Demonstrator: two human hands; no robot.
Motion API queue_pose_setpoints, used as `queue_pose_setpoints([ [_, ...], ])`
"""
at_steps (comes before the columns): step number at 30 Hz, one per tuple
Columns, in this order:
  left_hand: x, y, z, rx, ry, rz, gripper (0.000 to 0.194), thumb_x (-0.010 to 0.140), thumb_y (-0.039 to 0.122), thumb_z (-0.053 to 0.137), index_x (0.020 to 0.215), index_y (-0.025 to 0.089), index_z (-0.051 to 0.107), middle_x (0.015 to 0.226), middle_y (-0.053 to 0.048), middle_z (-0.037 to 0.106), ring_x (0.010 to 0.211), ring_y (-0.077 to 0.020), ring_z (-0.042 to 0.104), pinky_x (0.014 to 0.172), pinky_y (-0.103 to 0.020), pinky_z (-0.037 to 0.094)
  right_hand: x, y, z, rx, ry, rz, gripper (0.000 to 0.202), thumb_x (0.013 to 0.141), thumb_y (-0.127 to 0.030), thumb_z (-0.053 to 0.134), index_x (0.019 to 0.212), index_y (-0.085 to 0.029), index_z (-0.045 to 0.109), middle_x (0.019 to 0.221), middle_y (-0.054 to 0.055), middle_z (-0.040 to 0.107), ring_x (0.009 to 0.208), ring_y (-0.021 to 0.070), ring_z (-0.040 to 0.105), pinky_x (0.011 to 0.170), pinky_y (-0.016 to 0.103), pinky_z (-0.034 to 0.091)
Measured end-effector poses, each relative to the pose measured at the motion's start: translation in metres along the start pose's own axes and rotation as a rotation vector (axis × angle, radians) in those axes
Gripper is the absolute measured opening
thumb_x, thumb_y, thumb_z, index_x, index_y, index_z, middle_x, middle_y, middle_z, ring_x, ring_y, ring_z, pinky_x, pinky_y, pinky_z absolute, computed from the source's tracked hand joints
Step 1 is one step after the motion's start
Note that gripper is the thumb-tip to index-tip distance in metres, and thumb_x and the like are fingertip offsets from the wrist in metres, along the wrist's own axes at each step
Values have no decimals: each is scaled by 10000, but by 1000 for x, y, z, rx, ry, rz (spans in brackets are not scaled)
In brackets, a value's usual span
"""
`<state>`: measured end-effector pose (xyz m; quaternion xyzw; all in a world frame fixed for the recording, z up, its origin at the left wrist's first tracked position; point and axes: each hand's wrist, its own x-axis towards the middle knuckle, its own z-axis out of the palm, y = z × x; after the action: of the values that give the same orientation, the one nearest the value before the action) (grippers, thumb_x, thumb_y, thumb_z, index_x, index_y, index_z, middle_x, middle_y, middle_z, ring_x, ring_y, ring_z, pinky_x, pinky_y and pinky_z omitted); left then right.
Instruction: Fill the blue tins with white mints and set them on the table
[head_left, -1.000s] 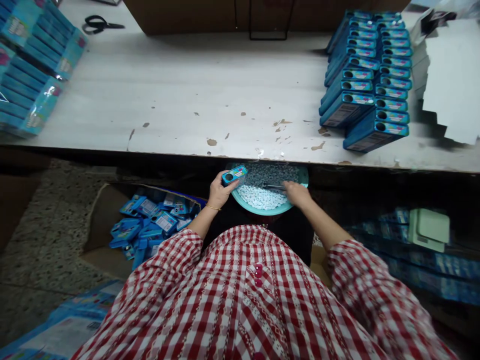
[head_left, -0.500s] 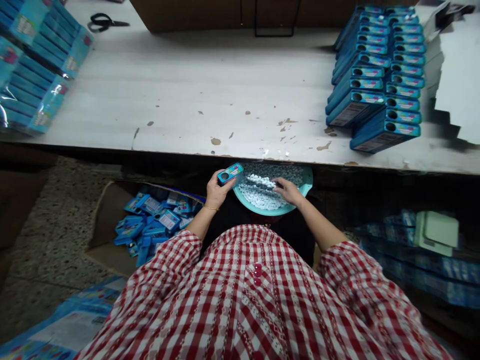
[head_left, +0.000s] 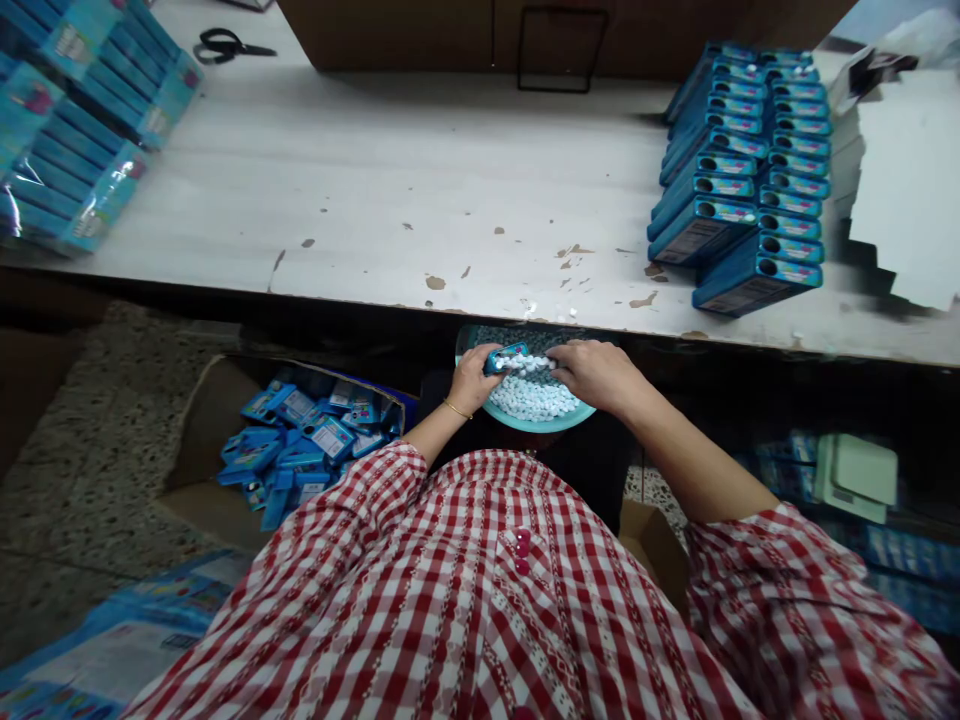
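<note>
The person's left hand [head_left: 469, 383] has its fingers bent around a small blue box [head_left: 496, 356], thumb on the near side, so they are opened only as wide as the box is. The box's printed top is turned upward. The right hand [head_left: 600, 375] has its thumb and fingers brought together on the end of a narrow scoop, which is mostly hidden under a line of white pellets [head_left: 534, 363]; how firmly they press cannot be told. This heaped line lies between the fingers of both hands and reaches the top of the box; whether any pellet is entering cannot be seen.

Directly below the fingers of both hands is a round turquoise bowl [head_left: 536, 426], holding many more such pellets. To the left of the left fingers, well apart, stands an open carton [head_left: 196, 475] with loose blue boxes [head_left: 296, 450] lying in disorder. Beyond the fingers runs a white table [head_left: 375, 200]. On it, far ahead and to the right of the right fingers, upright boxes [head_left: 739, 185] stand in two rows.
</note>
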<state>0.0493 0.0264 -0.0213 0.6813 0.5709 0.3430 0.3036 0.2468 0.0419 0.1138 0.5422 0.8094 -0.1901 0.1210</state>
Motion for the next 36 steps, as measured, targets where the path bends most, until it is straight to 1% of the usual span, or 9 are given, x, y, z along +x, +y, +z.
queue_pose_setpoints([
  [5,-1,0,2,-8,-5,-2,342,710,229,693,1039,176,614,1078,-82,661,1024,-222,601,925,-362,454,-3,-23,-13,-131,-16,-21,269,871,-272,473,1058,-189,649,1013,149,645,851,279,628,722,373,445],
  [9,-3,-4,-3,-68,38,-20,348,706,247,701,1035,180,614,1067,-82,662,1000,-219,609,917,-367,464,-14,7,-4,-95,55,1,277,875,-302,480,1117,-250,605,1051,105,640,882,245,620,716,325,438],
  [13,-7,-8,-19,-143,115,-53,369,714,315,703,1042,174,608,1061,-74,663,975,-200,622,905,-339,476,-9,56,48,-11,-19,177,309,863,-294,509,1164,-251,567,1114,99,632,932,246,619,731,321,449],
  [15,-9,-10,-27,-154,160,-86,383,714,341,702,1044,171,605,1040,-63,668,948,-189,629,886,-321,484,6,64,86,65,-104,266,305,855,-231,521,1152,-195,576,1102,142,636,943,259,620,757,339,449],
  [19,-13,-13,-35,-149,215,-156,398,707,362,703,1042,172,602,982,-39,675,878,-166,635,838,-292,497,50,35,144,241,-90,237,343,897,-237,471,1221,-155,547,1108,157,641,981,248,606,800,316,432],
  [22,-15,-13,-38,-148,222,-189,405,699,369,707,1034,167,603,953,-34,675,845,-158,633,815,-282,499,74,14,162,347,-53,177,382,917,-296,446,1264,-156,522,1097,125,652,981,213,602,799,263,425],
  [25,-17,-14,-42,-159,240,-198,407,693,366,710,1026,158,605,934,-35,675,830,-157,628,800,-276,498,76,17,165,434,-18,151,358,878,-263,502,1201,-120,555,1085,119,650,964,192,598,795,242,430],
  [29,-15,-17,-44,-165,270,-183,401,693,362,711,1020,153,607,900,-29,674,797,-149,620,780,-269,497,53,43,152,539,54,103,338,816,-232,546,1143,-152,564,951,53,655,852,163,589,761,260,448],
  [36,-7,-14,-21,-123,161,-85,363,707,295,705,1031,164,607,1007,-60,672,906,-180,630,852,-305,490,5,61,82,699,194,-55,319,786,-324,566,1071,-186,599,785,14,631,735,167,566,688,273,438],
])
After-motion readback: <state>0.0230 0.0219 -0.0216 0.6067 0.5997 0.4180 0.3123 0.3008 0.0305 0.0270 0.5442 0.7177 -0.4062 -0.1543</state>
